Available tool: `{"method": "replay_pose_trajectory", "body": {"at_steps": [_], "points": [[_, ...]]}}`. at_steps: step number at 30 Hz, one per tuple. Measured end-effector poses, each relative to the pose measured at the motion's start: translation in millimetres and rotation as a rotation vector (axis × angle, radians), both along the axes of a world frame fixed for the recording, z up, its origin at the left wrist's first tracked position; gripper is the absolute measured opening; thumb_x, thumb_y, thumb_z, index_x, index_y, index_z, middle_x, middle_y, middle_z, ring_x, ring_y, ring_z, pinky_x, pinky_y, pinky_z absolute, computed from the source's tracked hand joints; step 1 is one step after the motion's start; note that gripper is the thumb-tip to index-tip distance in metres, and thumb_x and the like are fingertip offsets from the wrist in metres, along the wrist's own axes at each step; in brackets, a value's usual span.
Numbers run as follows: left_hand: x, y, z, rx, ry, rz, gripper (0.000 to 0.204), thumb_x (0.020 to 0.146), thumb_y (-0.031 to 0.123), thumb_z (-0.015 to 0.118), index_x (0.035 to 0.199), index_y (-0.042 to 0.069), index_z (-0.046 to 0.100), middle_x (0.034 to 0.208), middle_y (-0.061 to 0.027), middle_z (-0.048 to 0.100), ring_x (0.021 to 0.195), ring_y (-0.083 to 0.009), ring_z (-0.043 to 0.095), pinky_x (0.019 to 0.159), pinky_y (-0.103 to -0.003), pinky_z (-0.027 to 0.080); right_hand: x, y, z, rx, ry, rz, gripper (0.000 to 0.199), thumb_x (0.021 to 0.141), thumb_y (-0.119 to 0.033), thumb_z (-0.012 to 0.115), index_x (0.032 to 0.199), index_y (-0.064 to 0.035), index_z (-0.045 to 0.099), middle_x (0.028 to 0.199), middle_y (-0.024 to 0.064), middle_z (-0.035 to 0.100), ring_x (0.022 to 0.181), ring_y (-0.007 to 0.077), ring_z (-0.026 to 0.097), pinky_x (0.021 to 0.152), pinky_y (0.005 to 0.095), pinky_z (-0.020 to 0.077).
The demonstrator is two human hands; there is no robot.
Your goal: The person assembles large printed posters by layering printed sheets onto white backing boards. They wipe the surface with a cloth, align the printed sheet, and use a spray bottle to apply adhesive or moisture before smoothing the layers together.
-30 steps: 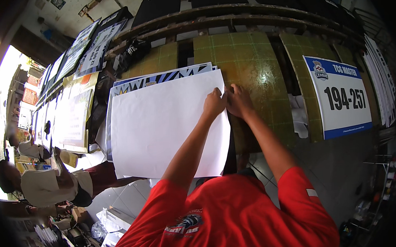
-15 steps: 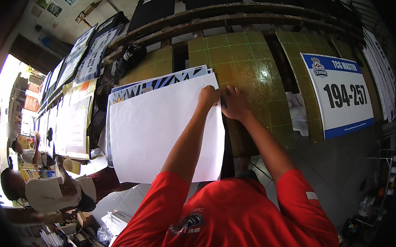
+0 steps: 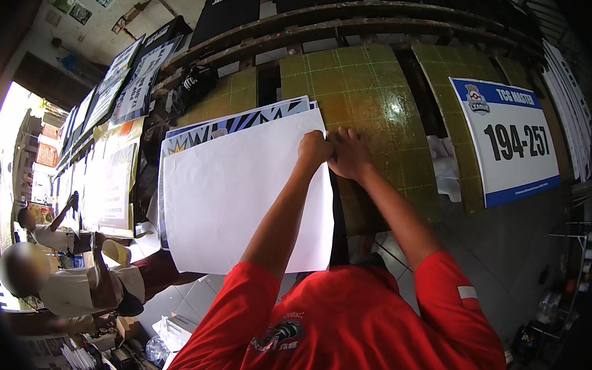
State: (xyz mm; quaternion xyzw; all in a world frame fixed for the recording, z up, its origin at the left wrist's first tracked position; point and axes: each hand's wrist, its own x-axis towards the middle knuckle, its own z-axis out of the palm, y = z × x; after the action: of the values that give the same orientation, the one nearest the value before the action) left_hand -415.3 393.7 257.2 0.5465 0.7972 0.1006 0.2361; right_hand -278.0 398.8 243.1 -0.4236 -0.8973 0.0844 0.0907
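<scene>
A large blank white sheet (image 3: 243, 194) lies over a stack of printed posters (image 3: 233, 126), whose patterned blue, black and yellow edges show past its far side. At the sheet's upper right corner my left hand (image 3: 315, 148) is closed, its fingers curled on the paper edge. Right beside it, almost touching, my right hand (image 3: 351, 154) rests on the greenish-brown board (image 3: 379, 113), fingers bent but apart. Whatever lies between the two hands is hidden.
A poster with blue bands (image 3: 511, 140) lies on another board at the right. Dark printed panels (image 3: 227, 14) stand behind a wooden rail (image 3: 341, 32). Shiny printed sheets (image 3: 109, 188) are at the left, where two people in white shirts (image 3: 80, 287) stand. Shelving (image 3: 567, 258) is at lower right.
My right hand has shifted slightly left, closer to my left hand, and its fingers have moved. The sheet's right edge has drawn slightly left. At the left, the nearer person's head has turned.
</scene>
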Motion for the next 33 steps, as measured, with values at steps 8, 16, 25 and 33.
{"method": "replay_pose_trajectory", "body": {"at_steps": [8, 16, 25, 33], "points": [[-7, -15, -15, 0.277, -0.142, 0.113, 0.026, 0.074, 0.019, 0.057, 0.082, -0.003, 0.067, 0.085, -0.0279, 0.066, 0.083, -0.044, 0.064, 0.078, -0.047, 0.052, -7, 4, 9, -0.021, -0.151, 0.024, 0.07, 0.079, -0.04, 0.058, 0.14, -0.0116, 0.038, 0.137, 0.0201, 0.043, 0.124, 0.0361, 0.042, 0.1, 0.0538, 0.0355], [-9, -23, -29, 0.435, -0.134, 0.095, 0.02, 0.074, 0.014, 0.052, 0.076, -0.003, 0.062, 0.08, -0.029, 0.064, 0.078, -0.0454, 0.063, 0.075, -0.05, 0.05, -8, 4, 11, 0.017, -0.183, 0.049, 0.085, 0.076, -0.041, 0.061, 0.149, -0.0157, 0.026, 0.146, 0.0204, 0.036, 0.125, 0.0372, 0.044, 0.104, 0.0531, 0.034], [-9, -27, -24, 0.447, -0.212, 0.155, 0.019, 0.073, 0.016, 0.055, 0.077, -0.002, 0.063, 0.079, -0.027, 0.064, 0.077, -0.0444, 0.063, 0.073, -0.048, 0.05, -5, 8, 0, -0.016, -0.147, 0.086, 0.083, 0.075, -0.041, 0.063, 0.147, -0.0157, 0.03, 0.151, 0.0191, 0.027, 0.132, 0.0364, 0.036, 0.105, 0.0583, 0.0321], [-11, -24, -28, 0.432, -0.227, 0.228, 0.019, 0.073, 0.017, 0.057, 0.077, -0.001, 0.064, 0.081, -0.027, 0.065, 0.078, -0.0443, 0.063, 0.074, -0.047, 0.051, -1, 13, -6, 0.071, -0.196, 0.129, 0.083, 0.077, -0.047, 0.062, 0.146, -0.0141, 0.031, 0.151, 0.0187, 0.028, 0.131, 0.033, 0.036, 0.103, 0.0544, 0.0332]]}}
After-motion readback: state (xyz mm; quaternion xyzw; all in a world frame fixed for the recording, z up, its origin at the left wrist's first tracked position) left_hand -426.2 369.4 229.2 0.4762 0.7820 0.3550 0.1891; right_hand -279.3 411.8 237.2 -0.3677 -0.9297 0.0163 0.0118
